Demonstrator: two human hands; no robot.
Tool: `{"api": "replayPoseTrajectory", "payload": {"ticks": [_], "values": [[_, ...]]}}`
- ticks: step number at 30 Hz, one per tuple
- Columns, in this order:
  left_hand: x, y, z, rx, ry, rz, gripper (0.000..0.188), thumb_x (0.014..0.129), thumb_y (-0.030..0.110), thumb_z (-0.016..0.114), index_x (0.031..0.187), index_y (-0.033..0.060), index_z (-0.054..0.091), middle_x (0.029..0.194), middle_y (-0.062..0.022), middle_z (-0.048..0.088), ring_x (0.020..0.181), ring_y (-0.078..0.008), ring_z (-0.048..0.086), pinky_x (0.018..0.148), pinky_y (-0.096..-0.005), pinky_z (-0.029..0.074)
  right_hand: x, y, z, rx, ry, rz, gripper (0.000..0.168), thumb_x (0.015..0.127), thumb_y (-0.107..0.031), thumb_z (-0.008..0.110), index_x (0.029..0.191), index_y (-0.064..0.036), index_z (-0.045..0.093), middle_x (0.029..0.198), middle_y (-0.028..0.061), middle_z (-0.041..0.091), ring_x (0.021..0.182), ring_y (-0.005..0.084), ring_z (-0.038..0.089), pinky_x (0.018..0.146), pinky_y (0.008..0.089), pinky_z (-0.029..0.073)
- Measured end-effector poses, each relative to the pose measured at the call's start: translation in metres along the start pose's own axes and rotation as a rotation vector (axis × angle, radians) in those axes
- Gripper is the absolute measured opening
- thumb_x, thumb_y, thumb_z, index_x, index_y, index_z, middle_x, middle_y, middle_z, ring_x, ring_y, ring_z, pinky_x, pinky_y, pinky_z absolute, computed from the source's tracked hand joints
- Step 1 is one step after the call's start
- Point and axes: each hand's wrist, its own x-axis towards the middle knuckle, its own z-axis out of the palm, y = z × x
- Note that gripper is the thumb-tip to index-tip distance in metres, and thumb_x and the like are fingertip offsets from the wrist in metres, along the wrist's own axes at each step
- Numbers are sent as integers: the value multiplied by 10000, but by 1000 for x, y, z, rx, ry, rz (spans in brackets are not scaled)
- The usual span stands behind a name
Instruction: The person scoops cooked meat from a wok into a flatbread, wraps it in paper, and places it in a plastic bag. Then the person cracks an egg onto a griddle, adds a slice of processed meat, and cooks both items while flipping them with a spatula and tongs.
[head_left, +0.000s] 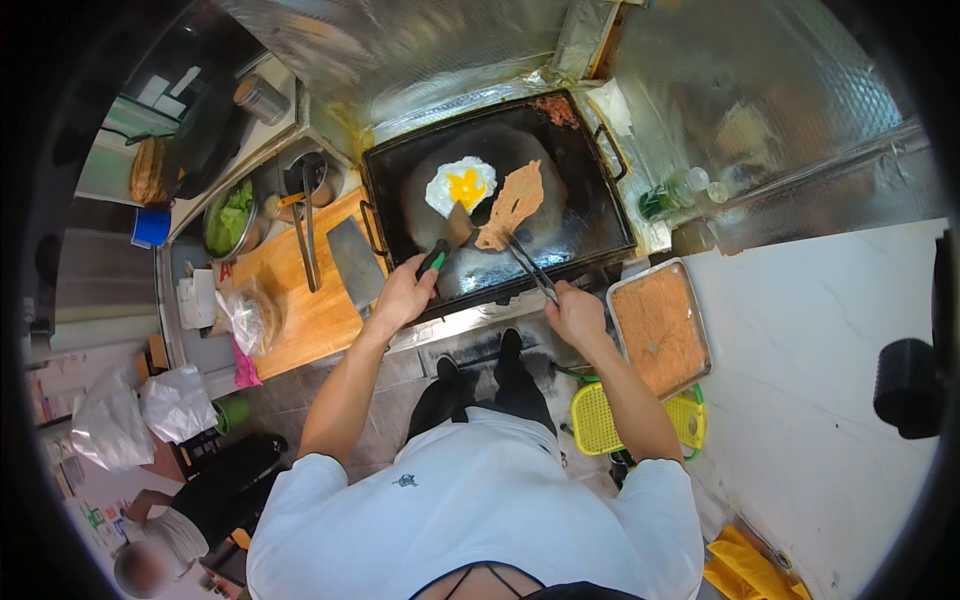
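Observation:
My left hand (406, 291) grips the black and green handle of a metal scraper spatula (459, 225). Its blade touches or nearly touches the lower edge of a fried egg (461, 187), whose broken yolk has spread over the white. In my right hand (576, 313) is a pair of metal tongs (531, 268). The tongs' tips are at the lower end of a thin slice of meat (516, 204) just right of the egg; whether they pinch it is hard to tell. Egg and meat lie on a black rectangular griddle (592, 202) with side handles.
A cleaver (354, 259) and a second pair of tongs (307, 240) rest on the wooden board (289, 330). A lettuce bowl (229, 217) stands behind. To the right, a metal tray (705, 345) of raw-looking meat sits above a yellow stool (592, 420). Another person (172, 532) is at lower left.

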Motion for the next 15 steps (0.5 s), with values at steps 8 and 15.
{"api": "replayPoseTrajectory", "payload": {"ticks": [8, 15], "values": [[-6, -6, -1, -237, -84, -122, 299, 981, 222, 553, 1219, 49, 601, 686, 4, 594, 496, -61, 423, 451, -242, 323, -6, -5, 9, 8, 48, -49, 234, 831, -222, 637, 886, -1, 581, 750, 212, 670, 713, 399, 664, 655, 496, 528], [-17, -11, -17, -236, -114, -189, 296, 976, 231, 560, 1195, 40, 617, 677, 13, 594, 557, -69, 476, 503, -248, 360, -18, -9, -7, 55, 18, 21, 245, 840, -228, 628, 901, 5, 590, 785, 218, 675, 727, 400, 667, 661, 494, 531]]}}
